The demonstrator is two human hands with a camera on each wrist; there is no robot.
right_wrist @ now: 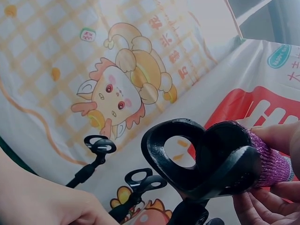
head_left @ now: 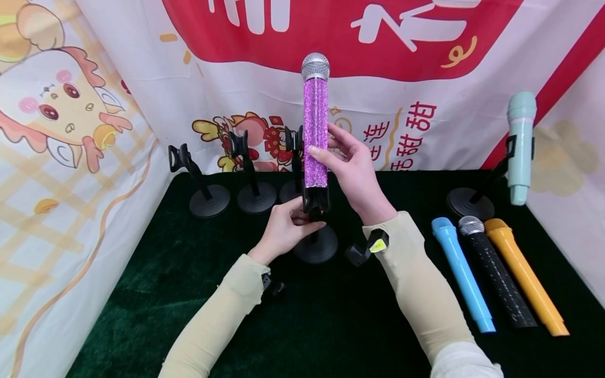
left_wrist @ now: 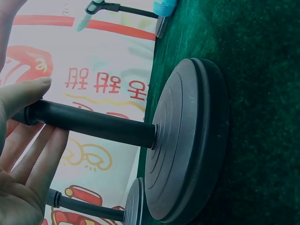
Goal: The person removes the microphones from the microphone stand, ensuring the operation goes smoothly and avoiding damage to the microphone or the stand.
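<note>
A glittery purple microphone (head_left: 315, 126) with a silver mesh head stands nearly upright over a black microphone stand (head_left: 315, 247). My right hand (head_left: 352, 168) grips its body between thumb and fingers. In the right wrist view the lower end of the purple microphone (right_wrist: 269, 161) sits at the stand's black clip (right_wrist: 187, 159), which overlaps it. Below the clip, my left hand (head_left: 285, 228) pinches the stand's upper pole. The left wrist view shows thumb and fingers around that pole (left_wrist: 93, 122), with the round base (left_wrist: 183, 140) on the green cloth.
Several black stands with bare clips, such as the leftmost stand (head_left: 208, 199), line the back left. At right, a mint microphone (head_left: 521, 147) rests in another stand (head_left: 470, 203). Blue (head_left: 463, 275), black (head_left: 498, 273) and yellow microphones (head_left: 527, 278) lie before it.
</note>
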